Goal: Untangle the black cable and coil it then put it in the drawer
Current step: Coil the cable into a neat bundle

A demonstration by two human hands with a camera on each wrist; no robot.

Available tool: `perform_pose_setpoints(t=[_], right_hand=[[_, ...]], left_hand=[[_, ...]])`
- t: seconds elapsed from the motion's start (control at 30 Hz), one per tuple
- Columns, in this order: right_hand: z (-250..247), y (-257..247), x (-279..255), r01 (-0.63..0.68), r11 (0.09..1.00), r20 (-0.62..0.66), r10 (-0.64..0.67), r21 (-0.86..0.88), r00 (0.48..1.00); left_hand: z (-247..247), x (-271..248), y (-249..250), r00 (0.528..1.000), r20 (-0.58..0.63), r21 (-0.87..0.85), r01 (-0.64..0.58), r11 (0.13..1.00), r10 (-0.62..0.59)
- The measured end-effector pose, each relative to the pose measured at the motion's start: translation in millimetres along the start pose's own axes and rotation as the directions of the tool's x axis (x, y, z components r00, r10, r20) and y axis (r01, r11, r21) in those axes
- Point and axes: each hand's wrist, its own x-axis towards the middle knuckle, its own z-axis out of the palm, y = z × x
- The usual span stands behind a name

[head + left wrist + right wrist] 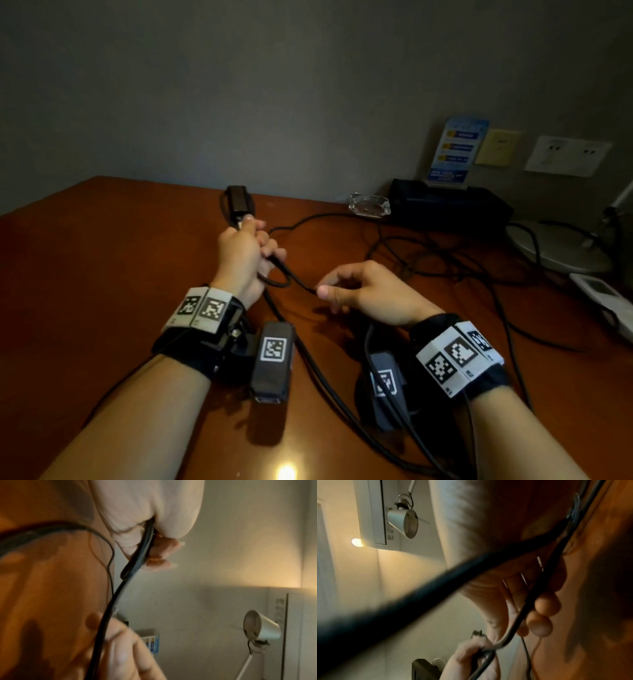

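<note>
Our left hand (pixel 245 253) is fisted round the cable (pixel 294 279), gripping a doubled stretch just this side of the black adapter (pixel 239 202) at the back of the worktop (pixel 102 267). Our right hand (pixel 366 294) sits to the right, fingers curled, thumb and forefinger pinching the same cable where it leaves the left fist. The cable runs back along the worktop between our wrists. More black cords trail right, near the ashtray (pixel 370 205) and the black box (pixel 448 205).
</note>
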Motion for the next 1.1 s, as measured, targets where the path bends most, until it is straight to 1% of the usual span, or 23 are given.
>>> perform_pose_setpoints(t=[0.03,0.07,0.1,0.17,0.2,0.23,0.3,0.33,0.37,0.4,0.47,0.53,0.6,0.67,0.7,0.8,0.83,0.87,1.0,1.07,1.1], right_hand=[[-3.8,4.3,2.9,0.002,1.000,-0.038,-0.003,-0.016,0.999],[-8.1,7.8,7.0,0.000,0.999,-0.109,-0.005,-0.044,0.994],[-12.6,10.5,11.3,-0.009,0.997,-0.209,-0.008,-0.081,0.978],[-24.2,10.9,17.4,-0.053,0.982,-0.389,-0.022,-0.181,0.921],[-30.8,8.5,19.4,-0.095,0.963,-0.439,-0.027,-0.252,0.898],[-38.7,5.9,21.9,-0.141,0.934,-0.462,-0.029,-0.329,0.886],[-55.1,-3.7,23.3,-0.214,0.857,-0.451,-0.023,-0.468,0.892],[-61.8,-9.8,23.1,-0.231,0.833,-0.441,-0.017,-0.503,0.897],[-67.4,-15.5,22.7,-0.236,0.835,-0.439,-0.007,-0.496,0.899],[-71.6,-20.4,23.2,-0.224,0.875,-0.445,0.010,-0.429,0.896],[-73.3,-32.2,25.3,-0.164,0.963,-0.466,0.048,-0.212,0.884],[-69.6,-44.9,30.8,-0.107,0.992,-0.488,0.058,-0.074,0.871],[-62.1,-56.1,38.8,-0.073,0.997,-0.519,0.064,0.003,0.852],[-49.4,-63.9,47.4,-0.055,0.997,-0.552,0.076,0.054,0.830],[-41.3,-65.5,50.6,-0.058,0.997,-0.553,0.080,0.058,0.829],[-12.5,-62.2,52.3,-0.087,0.993,-0.505,0.113,0.076,0.855],[-3.6,-59.6,50.5,-0.103,0.989,-0.501,0.141,0.102,0.854],[4.7,-56.9,48.3,-0.123,0.984,-0.512,0.174,0.132,0.841],[31.6,-45.3,35.4,-0.150,0.955,-0.596,0.278,0.256,0.753],[40.3,-41.2,27.4,-0.148,0.957,-0.622,0.274,0.247,0.733],[42.0,-38.8,24.0,-0.141,0.966,-0.644,0.249,0.215,0.723]], left_hand=[[-4.8,2.5,6.0,1.000,-0.001,-0.011,0.000,1.000,0.000],[-8.3,4.6,10.1,1.000,0.012,-0.010,0.006,1.000,-0.005],[-9.9,5.3,12.8,0.999,0.039,0.006,0.016,1.000,-0.016],[-6.5,1.1,13.2,0.991,0.124,0.077,0.040,0.996,-0.050],[-2.8,-2.4,10.4,0.984,0.169,0.130,0.043,0.991,-0.065],[0.8,-6.1,6.2,0.975,0.209,0.196,0.030,0.980,-0.072],[7.2,-13.6,-2.6,0.959,0.273,0.312,-0.011,0.950,-0.079],[8.9,-15.7,-5.4,0.955,0.286,0.338,-0.025,0.941,-0.077],[9.3,-15.9,-6.3,0.958,0.279,0.344,-0.033,0.938,-0.068],[8.4,-14.4,-5.4,0.966,0.253,0.334,-0.037,0.942,-0.052],[5.6,-7.8,-0.7,0.986,0.165,0.290,-0.034,0.956,-0.015],[0.6,-1.5,3.8,0.996,0.086,0.237,-0.034,0.971,0.014],[-3.4,1.1,6.9,0.999,0.035,0.187,-0.031,0.982,0.025],[-5.8,2.1,10.1,0.999,0.000,0.138,-0.033,0.990,0.033],[-6.7,2.7,11.4,0.999,-0.014,0.118,-0.039,0.992,0.041],[-8.8,6.0,14.6,0.996,-0.052,0.080,-0.068,0.994,0.072],[-9.3,6.9,15.2,0.994,-0.065,0.069,-0.078,0.995,0.083],[-9.6,7.7,15.5,0.993,-0.080,0.061,-0.085,0.995,0.089],[-11.3,9.8,17.0,0.988,-0.133,0.007,-0.081,0.997,0.081],[-11.5,9.3,17.0,0.988,-0.140,0.004,-0.070,0.998,0.070],[-11.1,8.4,17.0,0.988,-0.141,0.006,-0.066,0.998,0.066]])
